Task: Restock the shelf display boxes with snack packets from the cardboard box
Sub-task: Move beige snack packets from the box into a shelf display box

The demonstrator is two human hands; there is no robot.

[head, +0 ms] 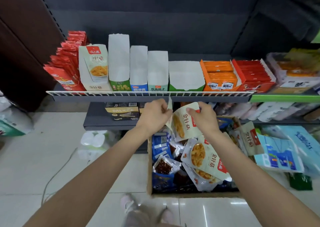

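A dark metal shelf [150, 97] with a white wire front rail runs across a shop aisle above pale glossy floor tiles. I stand before it, both arms stretched out below the rail, with open floor to my left. On the shelf, a row of thin card display boxes stands side by side: a cream display box [94, 67] with one packet showing at its window, and beside it tall white-lined boxes [138, 67] that look bare inside. My left hand [155, 116] pinches the edge of a glossy cream snack packet [183, 122]; my right hand [203, 116] grips its upper corner. I hold it tilted just above the cardboard box [149, 183] on the floor, where more crinkled foil packets lie heaped.
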